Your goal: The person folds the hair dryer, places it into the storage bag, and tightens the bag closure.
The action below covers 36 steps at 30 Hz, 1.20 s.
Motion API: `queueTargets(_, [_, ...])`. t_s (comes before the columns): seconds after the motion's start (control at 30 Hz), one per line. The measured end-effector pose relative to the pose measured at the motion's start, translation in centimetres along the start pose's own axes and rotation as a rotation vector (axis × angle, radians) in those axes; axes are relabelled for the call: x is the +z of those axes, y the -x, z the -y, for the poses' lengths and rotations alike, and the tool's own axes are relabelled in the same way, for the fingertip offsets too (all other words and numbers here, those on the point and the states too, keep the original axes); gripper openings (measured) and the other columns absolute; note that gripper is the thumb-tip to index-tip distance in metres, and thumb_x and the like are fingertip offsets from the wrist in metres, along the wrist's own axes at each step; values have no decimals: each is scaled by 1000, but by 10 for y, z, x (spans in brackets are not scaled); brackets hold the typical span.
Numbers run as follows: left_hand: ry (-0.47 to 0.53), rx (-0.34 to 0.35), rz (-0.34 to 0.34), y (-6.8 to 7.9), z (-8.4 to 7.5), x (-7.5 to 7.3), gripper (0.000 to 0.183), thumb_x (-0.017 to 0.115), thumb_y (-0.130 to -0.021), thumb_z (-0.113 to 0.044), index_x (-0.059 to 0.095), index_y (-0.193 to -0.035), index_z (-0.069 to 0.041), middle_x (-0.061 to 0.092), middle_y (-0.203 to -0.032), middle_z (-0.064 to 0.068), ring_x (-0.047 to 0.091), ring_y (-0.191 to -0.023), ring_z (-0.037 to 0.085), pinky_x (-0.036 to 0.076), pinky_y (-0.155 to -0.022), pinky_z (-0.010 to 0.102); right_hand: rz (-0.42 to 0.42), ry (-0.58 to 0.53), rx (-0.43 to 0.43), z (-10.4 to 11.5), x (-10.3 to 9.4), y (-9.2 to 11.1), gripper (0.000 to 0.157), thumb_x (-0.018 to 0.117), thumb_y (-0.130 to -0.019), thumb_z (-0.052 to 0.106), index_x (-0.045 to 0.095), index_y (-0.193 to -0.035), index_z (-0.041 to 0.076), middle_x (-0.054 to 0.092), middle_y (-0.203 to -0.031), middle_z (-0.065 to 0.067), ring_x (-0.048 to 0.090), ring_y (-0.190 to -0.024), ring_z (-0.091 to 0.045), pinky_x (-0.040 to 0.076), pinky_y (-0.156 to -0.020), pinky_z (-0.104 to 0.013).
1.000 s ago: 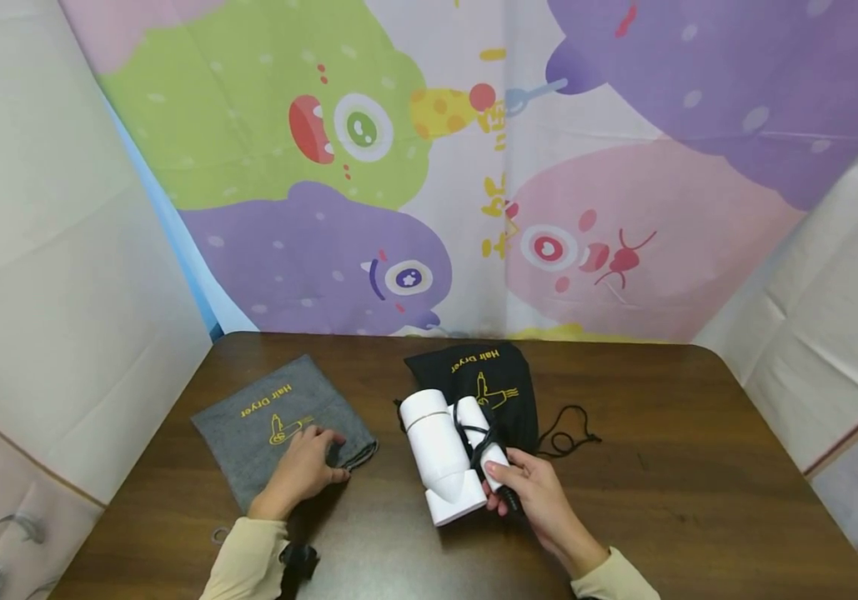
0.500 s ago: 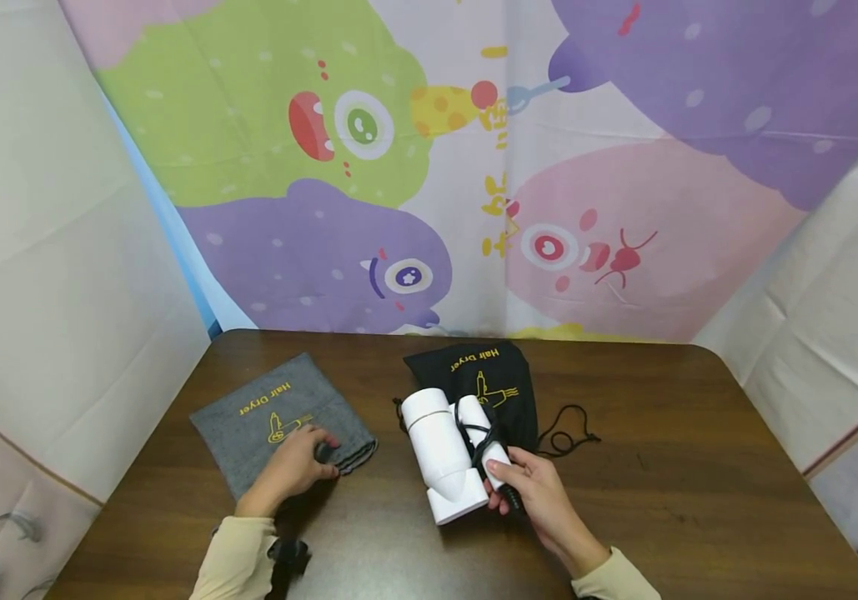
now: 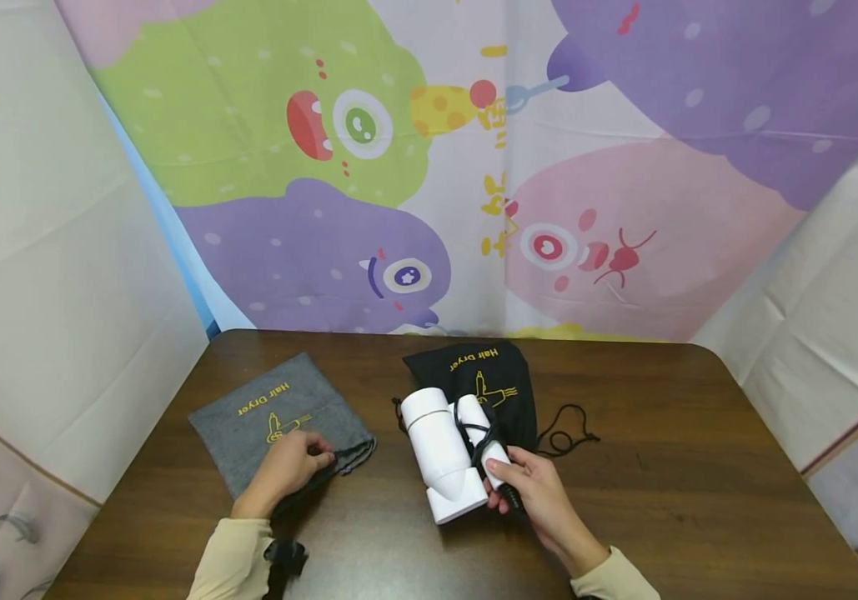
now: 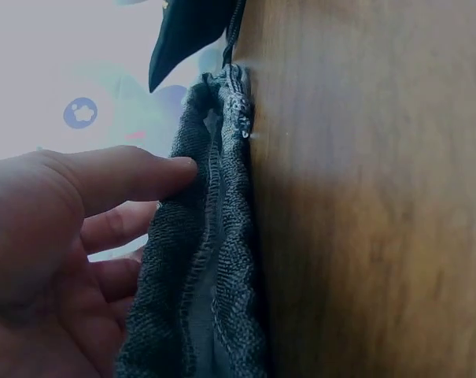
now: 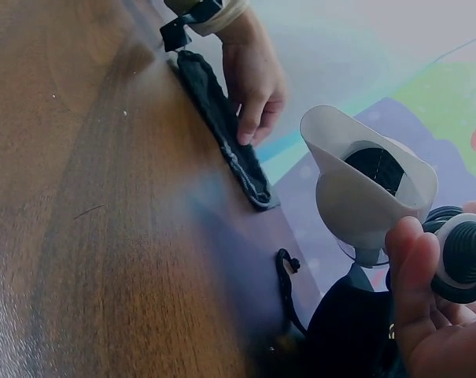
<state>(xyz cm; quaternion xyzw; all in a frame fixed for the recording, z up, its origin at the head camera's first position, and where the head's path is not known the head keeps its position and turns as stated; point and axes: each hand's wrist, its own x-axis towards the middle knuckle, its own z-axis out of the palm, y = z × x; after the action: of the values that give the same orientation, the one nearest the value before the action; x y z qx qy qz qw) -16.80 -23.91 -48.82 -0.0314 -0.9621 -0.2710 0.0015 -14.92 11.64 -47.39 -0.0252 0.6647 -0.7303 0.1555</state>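
Note:
My left hand [image 3: 286, 468] pinches the near rim of a grey "Hair Dryer" pouch [image 3: 263, 408] lying on the left of the table. In the left wrist view the thumb lies over the lifted rim, the other fingers are behind it, and the gathered mouth [image 4: 241, 220] gapes with a stitched seam inside. My right hand [image 3: 541, 496] holds a white folded hair dryer [image 3: 439, 450] by its handle end, near the cord's black strain relief. Black cord [image 3: 479, 437] is wound round the handle. The right wrist view shows the dryer's flat nozzle [image 5: 363, 150].
Behind the dryer lies a black "Hair Dryer" pouch [image 3: 499, 362], partly covered, its drawstring [image 3: 569, 432] trailing right. A cartoon-printed curtain [image 3: 368, 267] hangs at the brown table's [image 3: 669, 467] far edge. Pale fabric panels [image 3: 83, 250] stand at both sides.
My left hand has shifted slightly left, and the pouch's near rim is now raised between thumb and fingers. The right hand and hair dryer have stayed in place.

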Motion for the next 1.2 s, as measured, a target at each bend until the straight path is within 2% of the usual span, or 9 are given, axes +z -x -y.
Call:
queueTargets(0.1, [5, -15, 4, 0, -1, -2, 5, 72, -83, -14, 71, -79, -12, 69, -76, -1, 60, -72, 13, 48, -68, 33, -1, -5, 5, 0, 0, 0, 23, 63, -93, 14, 55, -100, -6, 66, -67, -1, 61, -53, -11, 49, -50, -21])
queueTargets(0.37, [-2, 37, -72, -3, -6, -4, 4, 73, -83, -15, 72, -80, -12, 70, -74, -1, 62, -71, 14, 48, -68, 35, 8, -4, 1, 2, 1, 2, 24, 63, -93, 14, 55, -100, -8, 66, -67, -1, 62, -53, -11, 49, -50, -20])
queueTargets(0.67, [-124, 32, -7, 1, -7, 8, 10, 77, -78, -12, 68, -82, -13, 67, -75, -2, 62, -72, 15, 49, -67, 35, 4, -10, 7, 0, 1, 2, 22, 63, -93, 14, 55, -99, -6, 66, -67, -1, 61, -53, -10, 48, -50, -20])
queueTargets(0.8, [-162, 45, 21, 4, -8, 3, 15, 77, -74, -8, 67, -85, -11, 64, -79, 1, 61, -76, 18, 49, -69, 39, 9, -10, -2, -2, 1, 2, 24, 64, -92, 15, 55, -100, -7, 65, -67, -2, 61, -53, -11, 48, -49, -20])
queueTargets(0.93, [-181, 28, 43, 7, -7, -3, 11, 76, -76, -10, 66, -81, -11, 65, -77, 1, 60, -72, 17, 48, -66, 38, 17, -10, -5, -2, 0, 2, 27, 64, -92, 16, 55, -102, -8, 65, -67, -2, 62, -53, -11, 48, -50, -20])
queueTargets(1.07, [-140, -2, 34, 8, -3, -4, 7, 73, -80, -12, 67, -78, -11, 67, -74, -1, 60, -69, 15, 49, -65, 36, 19, -11, -3, -2, 0, 2, 28, 64, -92, 16, 55, -103, -9, 65, -67, -2, 62, -53, -11, 48, -50, -20])
queueTargets(1.2, [-37, 0, 26, 6, -2, -4, 4, 72, -83, -13, 70, -81, -11, 69, -76, -2, 61, -71, 12, 49, -67, 34, 18, -12, -3, -2, 0, 3, 28, 64, -92, 16, 55, -102, -8, 65, -67, -1, 62, -53, -11, 48, -50, -20])
